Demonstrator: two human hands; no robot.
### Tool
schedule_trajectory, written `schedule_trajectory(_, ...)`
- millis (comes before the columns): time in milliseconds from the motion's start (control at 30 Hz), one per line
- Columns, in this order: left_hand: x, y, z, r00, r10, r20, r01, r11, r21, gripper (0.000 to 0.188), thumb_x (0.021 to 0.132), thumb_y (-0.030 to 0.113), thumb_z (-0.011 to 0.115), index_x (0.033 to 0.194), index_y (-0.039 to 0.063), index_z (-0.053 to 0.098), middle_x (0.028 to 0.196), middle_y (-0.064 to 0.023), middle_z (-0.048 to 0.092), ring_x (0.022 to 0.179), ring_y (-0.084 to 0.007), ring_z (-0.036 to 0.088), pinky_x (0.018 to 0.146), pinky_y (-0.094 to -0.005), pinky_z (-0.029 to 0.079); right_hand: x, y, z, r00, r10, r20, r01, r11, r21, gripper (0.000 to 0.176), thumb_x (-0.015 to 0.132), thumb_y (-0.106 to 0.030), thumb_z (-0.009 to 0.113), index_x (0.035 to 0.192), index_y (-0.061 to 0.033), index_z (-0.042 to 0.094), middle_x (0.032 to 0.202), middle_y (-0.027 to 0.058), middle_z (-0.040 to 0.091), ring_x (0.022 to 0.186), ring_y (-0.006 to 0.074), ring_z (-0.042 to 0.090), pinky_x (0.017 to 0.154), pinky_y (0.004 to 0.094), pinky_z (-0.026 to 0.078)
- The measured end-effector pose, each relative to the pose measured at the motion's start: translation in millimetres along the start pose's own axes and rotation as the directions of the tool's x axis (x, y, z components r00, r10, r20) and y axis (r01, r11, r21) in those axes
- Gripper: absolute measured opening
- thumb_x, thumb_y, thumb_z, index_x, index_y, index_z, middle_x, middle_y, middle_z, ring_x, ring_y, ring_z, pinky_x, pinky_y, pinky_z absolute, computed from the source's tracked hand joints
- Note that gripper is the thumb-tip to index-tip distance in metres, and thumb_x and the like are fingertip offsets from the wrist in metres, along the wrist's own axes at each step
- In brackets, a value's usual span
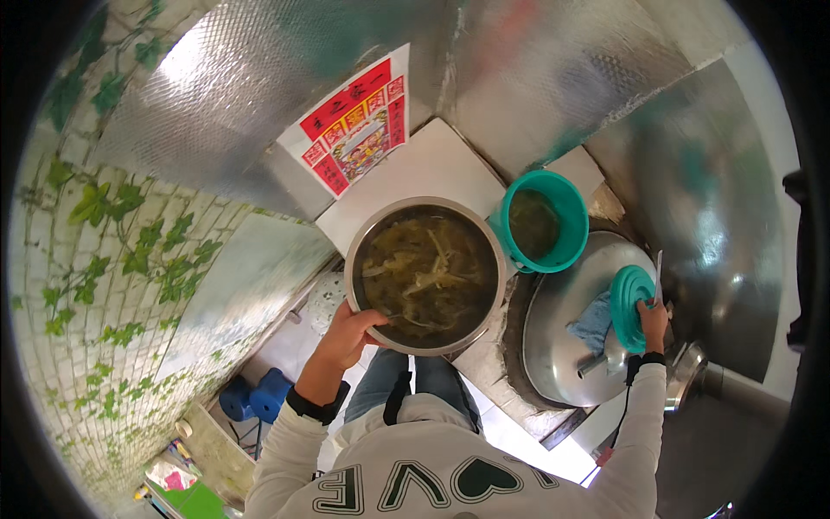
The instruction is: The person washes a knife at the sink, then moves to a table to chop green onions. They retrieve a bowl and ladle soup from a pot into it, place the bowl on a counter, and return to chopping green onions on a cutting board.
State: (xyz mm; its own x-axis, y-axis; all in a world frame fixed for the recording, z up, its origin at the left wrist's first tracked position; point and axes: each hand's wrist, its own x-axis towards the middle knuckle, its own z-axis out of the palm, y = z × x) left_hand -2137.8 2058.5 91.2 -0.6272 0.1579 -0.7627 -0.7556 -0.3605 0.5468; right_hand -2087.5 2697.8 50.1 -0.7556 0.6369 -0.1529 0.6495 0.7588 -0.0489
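Note:
My left hand (pixel 347 337) grips the near-left rim of a round stainless steel bowl (pixel 425 202), with the thumb over the inside edge. The bowl holds stringy, yellow-green shredded vegetables (pixel 428 266) in dark liquid. To its right, a teal plastic bucket (pixel 576 220) contains similar greenish contents (pixel 533 224). My right hand (pixel 653 327) has hold of a round teal plastic lid (pixel 626 301), above a large domed metal lid (pixel 551 350). A thin pale strip (pixel 659 272) stands by those fingers; whether they hold it, I cannot tell. A blue cloth (pixel 591 324) lies on the metal lid.
Behind the bowl is a white-tiled ledge (pixel 415 172) against foil-covered walls (pixel 279 84). A red printed poster (pixel 360 123) bearing writing hangs there. Below left are blue stools (pixel 267 394). A metal vessel (pixel 688 373) stands right of my right wrist.

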Motion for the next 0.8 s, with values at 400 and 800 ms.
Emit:
schedule_trajectory(400,-6.8,10.4,-23.9,0.998,0.055,-0.005,-0.055,0.996,-0.075,0.054,0.075,-0.006,0.053,0.128,-0.001,0.044,0.118,-0.0158,0.058,0.099,-0.0307,0.063,0.076,-0.0453,0.058,-34.5,-250.1,10.4,0.872,-0.489,0.027,0.477,0.860,0.179,0.044,0.077,-0.032,0.067,0.111,-0.0075,0.053,0.078,0.0186,0.065,0.074,0.0401,0.063,0.065,0.0492,0.049)
schedule_trajectory(800,-133.5,-78.2,-44.5,0.921,0.189,-0.342,-0.307,0.891,-0.335,0.048,0.075,-0.009,0.053,0.123,-0.005,0.050,0.117,-0.0160,0.059,0.102,-0.0293,0.060,0.086,-0.0396,0.051,2.9,-263.7,44.0,0.750,-0.658,0.065,0.644,0.749,0.157,0.052,0.082,-0.038,0.068,0.120,-0.0053,0.050,0.085,0.0212,0.066,0.081,0.0427,0.062,0.069,0.0511,0.047)
